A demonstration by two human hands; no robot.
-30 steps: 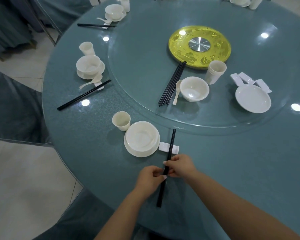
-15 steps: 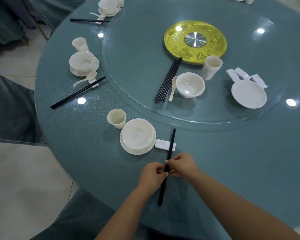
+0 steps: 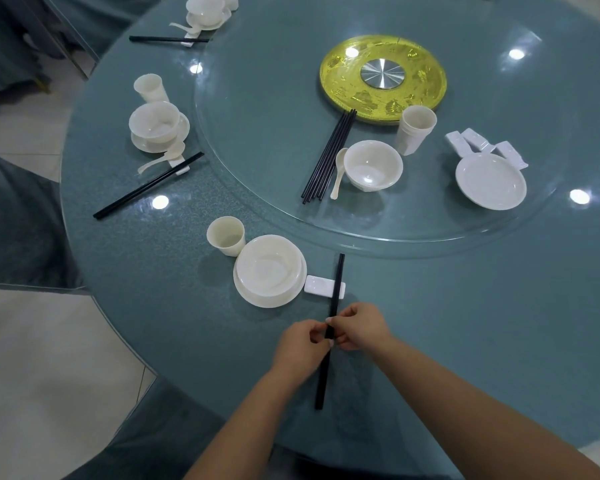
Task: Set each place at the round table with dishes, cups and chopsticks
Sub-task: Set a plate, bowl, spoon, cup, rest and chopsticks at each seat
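Change: Little has shifted since the earlier frames; both hands keep their pinch on the black chopsticks, which lie across the rest as before, and only the view has drifted slightly.
Left hand (image 3: 303, 344): fingers curled, pinching the chopsticks (image 3: 329, 332) from their left side at about mid-length.
Right hand (image 3: 359, 325): fingers curled, pinching the same pair from the right side, directly opposite the left hand; the fingertips of the two hands nearly meet at the sticks.
Chopsticks: they lie close together as one dark line, far end pointing toward the glass turntable (image 3: 257, 109), near end toward the worktop's edge.
Chopstick rest (image 3: 317, 285): white, just right of the bowl and plate; the sticks cross its right end.
Bowl and plate (image 3: 270, 270): bowl sits in the plate, left of the chopstick rest and touching or almost touching it.
Cup (image 3: 226, 235): upright, just left and beyond the bowl and plate.
Worktop (image 3: 465, 323): round, teal.
Second place (image 3: 159, 127): further left of the bowl and plate, with cup, bowl on plate, spoon and chopsticks on a rest.
Turntable stock: loose black chopsticks (image 3: 329, 157), a spoon (image 3: 338, 173), a bowl (image 3: 373, 165), stacked cups (image 3: 415, 129), a plate (image 3: 490, 181) and spare rests (image 3: 478, 143), all beyond the bowl and plate, near a yellow disc (image 3: 383, 77).
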